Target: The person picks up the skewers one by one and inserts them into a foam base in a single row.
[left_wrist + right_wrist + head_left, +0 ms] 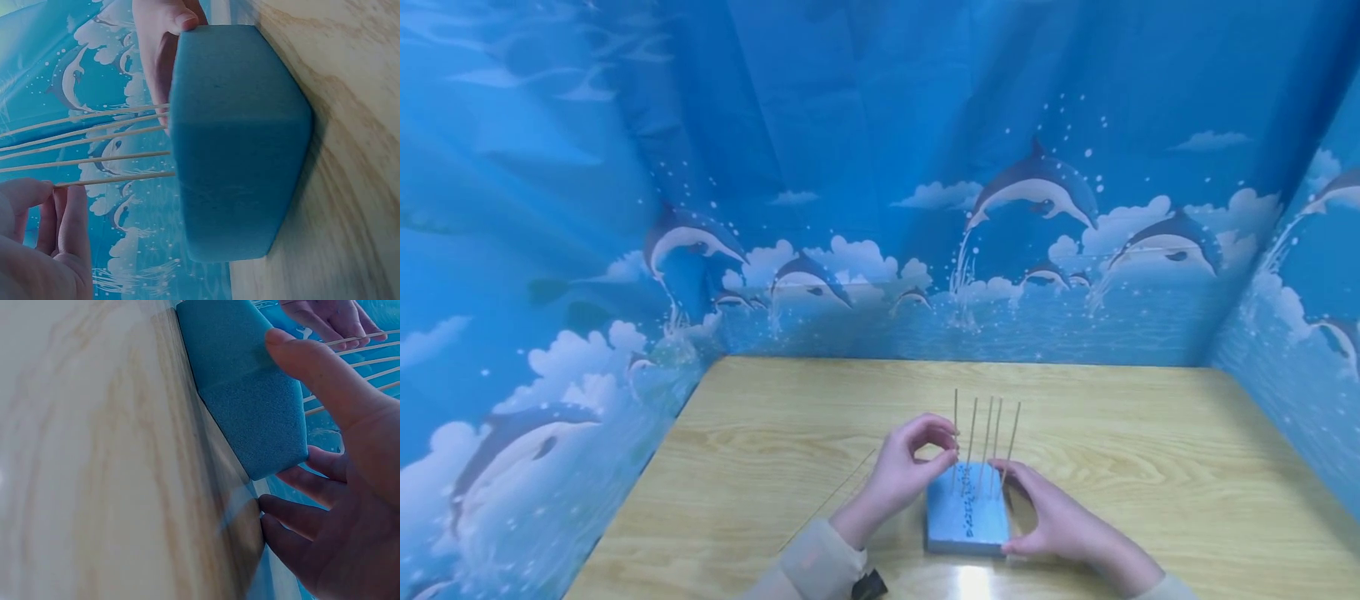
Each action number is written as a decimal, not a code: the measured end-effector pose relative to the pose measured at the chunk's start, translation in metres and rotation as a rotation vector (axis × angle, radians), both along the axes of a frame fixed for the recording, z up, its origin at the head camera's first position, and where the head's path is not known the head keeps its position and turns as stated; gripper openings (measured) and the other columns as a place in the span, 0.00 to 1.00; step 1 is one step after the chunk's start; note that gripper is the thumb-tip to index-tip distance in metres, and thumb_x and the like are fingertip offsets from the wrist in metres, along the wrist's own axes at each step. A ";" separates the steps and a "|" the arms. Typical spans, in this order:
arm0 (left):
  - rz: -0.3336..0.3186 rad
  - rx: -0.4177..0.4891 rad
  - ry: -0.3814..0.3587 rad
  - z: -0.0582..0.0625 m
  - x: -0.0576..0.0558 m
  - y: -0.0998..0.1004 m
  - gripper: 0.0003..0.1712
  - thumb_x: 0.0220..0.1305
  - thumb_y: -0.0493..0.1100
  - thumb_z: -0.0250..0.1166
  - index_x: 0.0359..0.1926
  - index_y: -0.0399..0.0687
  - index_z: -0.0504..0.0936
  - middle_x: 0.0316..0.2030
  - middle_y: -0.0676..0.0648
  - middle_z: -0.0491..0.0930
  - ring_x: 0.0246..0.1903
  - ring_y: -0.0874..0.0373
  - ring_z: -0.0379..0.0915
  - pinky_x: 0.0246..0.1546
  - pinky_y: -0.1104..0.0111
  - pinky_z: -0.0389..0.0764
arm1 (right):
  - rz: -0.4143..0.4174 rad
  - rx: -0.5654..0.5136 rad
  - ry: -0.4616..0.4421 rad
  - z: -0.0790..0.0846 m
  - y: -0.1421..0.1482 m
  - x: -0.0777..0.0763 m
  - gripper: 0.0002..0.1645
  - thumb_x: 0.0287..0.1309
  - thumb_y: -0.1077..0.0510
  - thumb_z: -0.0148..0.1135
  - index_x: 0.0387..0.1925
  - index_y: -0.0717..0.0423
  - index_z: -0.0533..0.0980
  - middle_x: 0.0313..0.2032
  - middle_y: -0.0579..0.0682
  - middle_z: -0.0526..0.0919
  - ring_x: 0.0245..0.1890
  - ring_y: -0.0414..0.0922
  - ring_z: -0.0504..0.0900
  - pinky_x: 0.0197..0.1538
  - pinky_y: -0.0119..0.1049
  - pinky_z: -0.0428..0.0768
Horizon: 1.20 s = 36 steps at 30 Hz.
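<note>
A light blue foam block [943, 529] lies on the table, with dark handwriting across its top. Several thin wooden skewers stand upright in it, some leaning a little. My left hand [901, 468] pinches the leftmost skewer [956, 407] between thumb and fingertips, above the block. In the left wrist view this skewer [131, 179] runs from the fingertips to the foam's top face. My right hand [1056, 512] holds the block at its right side, with the thumb [281, 339] on the near top edge and fingers at the far end.
Loose thin skewers [827, 499] lie on the wooden table [760, 417] left of my left forearm, partly hidden by it. A small black object [869, 585] sits by the left sleeve. A blue dolphin-print curtain [850, 167] encloses the table's back and sides.
</note>
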State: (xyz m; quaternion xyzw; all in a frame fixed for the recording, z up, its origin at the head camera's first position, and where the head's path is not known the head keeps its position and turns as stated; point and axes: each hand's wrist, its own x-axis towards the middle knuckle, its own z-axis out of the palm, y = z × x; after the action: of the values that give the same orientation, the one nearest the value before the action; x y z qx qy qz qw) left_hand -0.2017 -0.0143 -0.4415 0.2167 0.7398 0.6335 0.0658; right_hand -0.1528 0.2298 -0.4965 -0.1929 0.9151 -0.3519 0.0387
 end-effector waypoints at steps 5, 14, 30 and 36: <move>-0.009 0.007 0.003 -0.004 0.001 0.002 0.16 0.58 0.32 0.68 0.49 0.43 0.81 0.44 0.40 0.84 0.43 0.61 0.81 0.48 0.72 0.85 | -0.003 0.010 -0.010 0.002 0.000 0.002 0.68 0.30 0.34 0.78 0.70 0.61 0.61 0.69 0.58 0.69 0.67 0.58 0.70 0.68 0.62 0.67; 0.008 -0.015 -0.034 -0.004 0.004 0.003 0.16 0.59 0.35 0.69 0.48 0.50 0.82 0.44 0.47 0.84 0.44 0.62 0.80 0.48 0.69 0.85 | -0.007 0.011 0.006 0.001 0.001 0.003 0.67 0.30 0.34 0.78 0.70 0.60 0.61 0.68 0.57 0.70 0.66 0.57 0.71 0.67 0.61 0.68; 0.011 -0.019 0.012 -0.006 0.001 0.002 0.16 0.56 0.31 0.69 0.47 0.46 0.82 0.42 0.43 0.84 0.41 0.63 0.81 0.40 0.73 0.87 | -0.001 0.002 0.032 -0.001 0.000 0.001 0.66 0.30 0.36 0.79 0.70 0.60 0.62 0.68 0.56 0.70 0.66 0.56 0.72 0.68 0.59 0.68; -0.026 -0.032 0.029 -0.001 -0.002 -0.004 0.18 0.56 0.31 0.68 0.49 0.45 0.81 0.42 0.45 0.84 0.43 0.62 0.81 0.42 0.72 0.86 | -0.005 0.000 0.033 -0.001 -0.001 0.001 0.66 0.30 0.37 0.79 0.70 0.59 0.62 0.68 0.56 0.70 0.66 0.56 0.71 0.68 0.59 0.68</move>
State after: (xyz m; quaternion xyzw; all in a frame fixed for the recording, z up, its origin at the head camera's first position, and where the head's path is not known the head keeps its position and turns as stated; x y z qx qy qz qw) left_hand -0.2041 -0.0180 -0.4425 0.2345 0.7478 0.6176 0.0666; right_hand -0.1518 0.2289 -0.4975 -0.1965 0.9160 -0.3489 0.0230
